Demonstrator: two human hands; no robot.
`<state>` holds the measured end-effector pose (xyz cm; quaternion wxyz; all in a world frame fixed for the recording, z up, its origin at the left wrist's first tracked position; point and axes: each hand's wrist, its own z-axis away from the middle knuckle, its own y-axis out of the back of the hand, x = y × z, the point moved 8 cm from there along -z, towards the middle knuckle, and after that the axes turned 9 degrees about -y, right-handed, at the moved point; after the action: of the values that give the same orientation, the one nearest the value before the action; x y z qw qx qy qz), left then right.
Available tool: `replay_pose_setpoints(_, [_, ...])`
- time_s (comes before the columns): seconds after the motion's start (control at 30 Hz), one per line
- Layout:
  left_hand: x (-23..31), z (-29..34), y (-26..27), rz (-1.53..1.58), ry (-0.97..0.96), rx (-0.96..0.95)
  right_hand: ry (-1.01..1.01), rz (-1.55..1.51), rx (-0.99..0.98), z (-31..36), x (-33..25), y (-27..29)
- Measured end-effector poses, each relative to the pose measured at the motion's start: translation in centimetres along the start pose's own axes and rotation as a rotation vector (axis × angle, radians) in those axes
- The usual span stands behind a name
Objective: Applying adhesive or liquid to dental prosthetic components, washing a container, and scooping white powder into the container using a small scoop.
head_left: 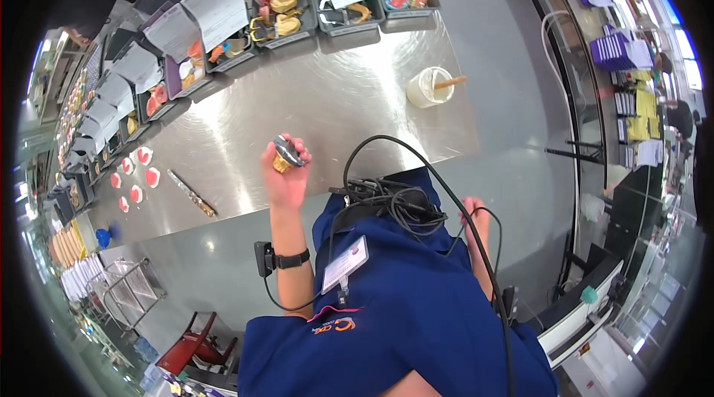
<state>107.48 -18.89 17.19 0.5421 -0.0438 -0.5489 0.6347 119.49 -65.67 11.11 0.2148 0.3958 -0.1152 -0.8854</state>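
Grey-and-tan dental cast (pixel 289 152), long axis slanting, is gripped by the left hand (pixel 285 180), left of the white tub (pixel 425 92); right hand (pixel 474 211): cannot tell

orange lettering (pixel 343 325) on navy shirt (pixel 446 308), printed badge (pixel 346 263)

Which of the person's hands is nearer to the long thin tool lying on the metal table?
Left. The left hand, holding a small dark-and-tan piece, is right of the tool; the right hand is much farther right, beside the blue shirt.
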Motion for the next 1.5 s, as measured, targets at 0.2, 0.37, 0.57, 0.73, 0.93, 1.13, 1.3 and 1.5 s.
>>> replay_pose_setpoints(0.2, [-12.5, -1.8, -0.1, 0.190, 0.449, -0.244, -0.154, -0.343, -0.205, 0.9, 2.6, -3.1])
replay_pose_setpoints(0.37, [-19.9, 0.1, 0.0, -0.164, 0.655, -0.407, -0.108, 0.030, -0.219, 2.2, -1.0, -4.6])
replay_pose_setpoints(0.57, [-19.6, 1.5, -1.0, -0.176, 0.701, -0.328, -0.064, 0.282, -0.096, -0.4, -1.6, -5.7])
replay_pose_setpoints(0.73, [-16.5, 3.3, -4.5, -0.272, 0.636, -0.296, -0.098, 0.170, -0.158, -1.4, -0.2, -6.4])
replay_pose_setpoints(0.93, [-14.7, 3.9, -5.2, -0.321, 0.588, -0.459, -0.094, 0.162, -0.157, -1.5, -0.5, -8.8])
replay_pose_setpoints(1.13, [-11.7, 5.0, -2.6, -0.343, 0.580, -0.400, 0.335, 0.320, -0.235, -0.1, -7.3, -16.1])
replay_pose_setpoints(1.3, [-10.1, 5.9, -1.8, -0.413, 0.589, -0.353, 0.410, 0.343, -0.248, 0.2, -7.3, -17.0])
replay_pose_setpoints(1.5, [-8.1, 5.7, 0.3, -0.142, 0.516, -0.303, 0.384, 0.398, -0.392, -1.0, -6.3, -18.9])
